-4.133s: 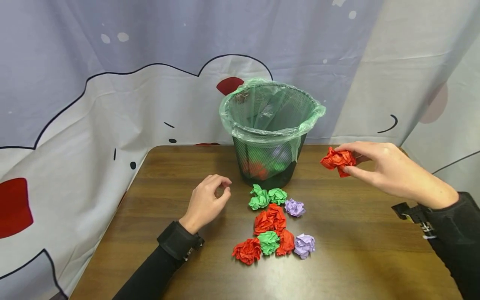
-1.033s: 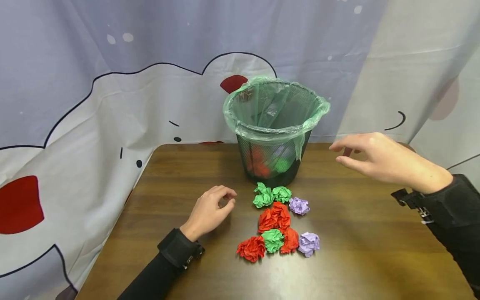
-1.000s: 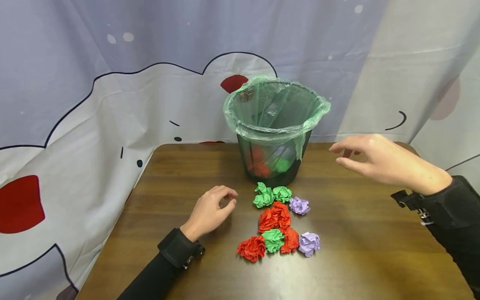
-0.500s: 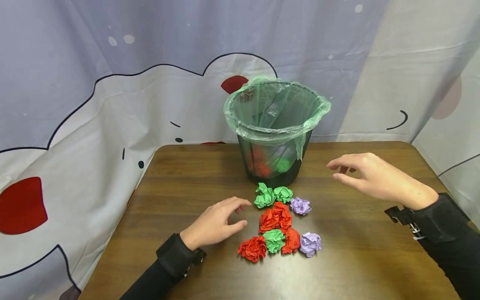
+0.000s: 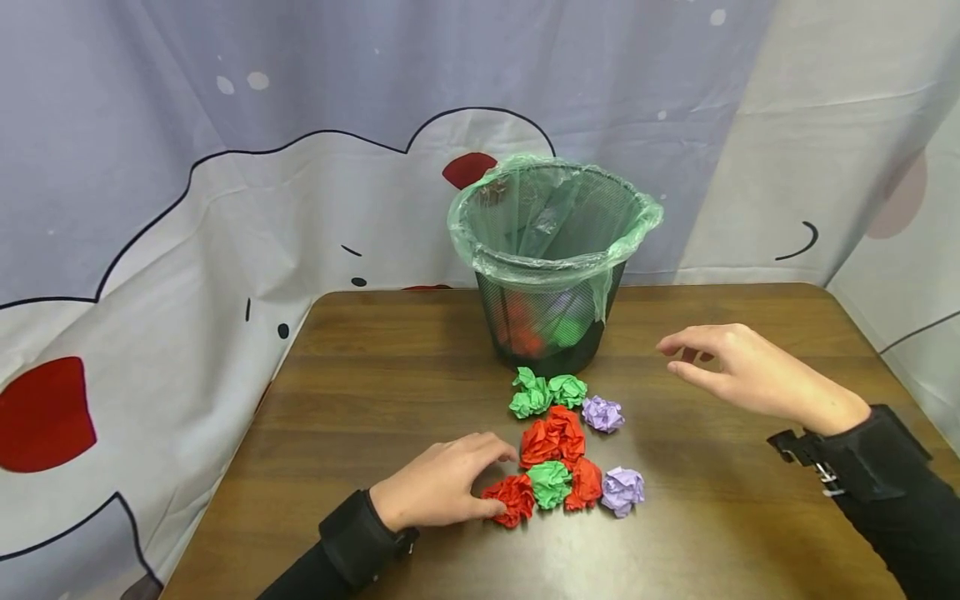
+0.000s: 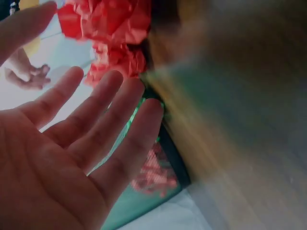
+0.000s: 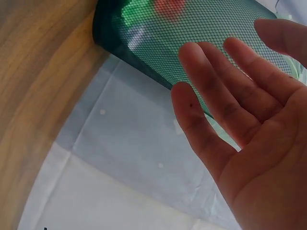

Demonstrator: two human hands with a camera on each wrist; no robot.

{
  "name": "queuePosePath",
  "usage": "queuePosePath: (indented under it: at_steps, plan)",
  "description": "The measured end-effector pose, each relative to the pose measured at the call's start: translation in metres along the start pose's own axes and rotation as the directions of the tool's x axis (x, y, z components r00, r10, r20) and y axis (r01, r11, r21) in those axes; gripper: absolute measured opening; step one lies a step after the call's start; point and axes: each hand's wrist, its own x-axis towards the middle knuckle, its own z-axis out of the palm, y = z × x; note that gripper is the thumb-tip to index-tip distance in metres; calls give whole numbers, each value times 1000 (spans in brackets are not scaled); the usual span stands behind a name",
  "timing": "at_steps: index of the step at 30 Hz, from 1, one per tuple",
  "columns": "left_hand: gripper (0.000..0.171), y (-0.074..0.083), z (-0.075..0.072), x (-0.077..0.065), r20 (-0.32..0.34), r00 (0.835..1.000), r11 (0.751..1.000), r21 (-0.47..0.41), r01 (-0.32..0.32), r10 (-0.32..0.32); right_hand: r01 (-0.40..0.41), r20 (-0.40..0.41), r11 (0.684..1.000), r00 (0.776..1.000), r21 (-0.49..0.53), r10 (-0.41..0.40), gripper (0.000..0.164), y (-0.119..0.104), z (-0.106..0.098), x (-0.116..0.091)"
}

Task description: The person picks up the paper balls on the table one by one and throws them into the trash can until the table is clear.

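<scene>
My left hand (image 5: 442, 483) reaches over the nearest-left red crumpled paper ball (image 5: 513, 500), thumb at its near side and fingers loosely bent above it. In the left wrist view, the fingers are spread and a red paper ball (image 6: 108, 19) lies just past them; no grip on it shows. Beside it on the table lie a green paper ball (image 5: 550, 484), more red balls (image 5: 553, 437), two purple balls (image 5: 622, 491) and two green balls (image 5: 531, 394). My right hand (image 5: 757, 375) hovers right of the pile with relaxed fingers and holds nothing.
A black mesh wastebasket (image 5: 540, 350) lined with a green plastic bag (image 5: 555, 271) stands behind the pile, with red, green and purple paper balls inside. The wooden table (image 5: 360, 358) ends at a printed curtain (image 5: 360, 208).
The right hand held a red paper ball earlier; that hand is now bare and has come lower. The left hand has moved nearer and right, its fingers opening, to the red ball.
</scene>
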Motion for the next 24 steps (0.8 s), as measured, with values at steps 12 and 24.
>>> queuePosePath:
  at_steps: [12,24]
  plan:
    - [52,8,14,5,34,999,998,66,-6,4,-25,20,999,1000,38,24,22,3,14,-3]
    - [46,7,21,8,48,999,996,90,-25,21,-33,23,998,999,56,31,22,5,23,-7]
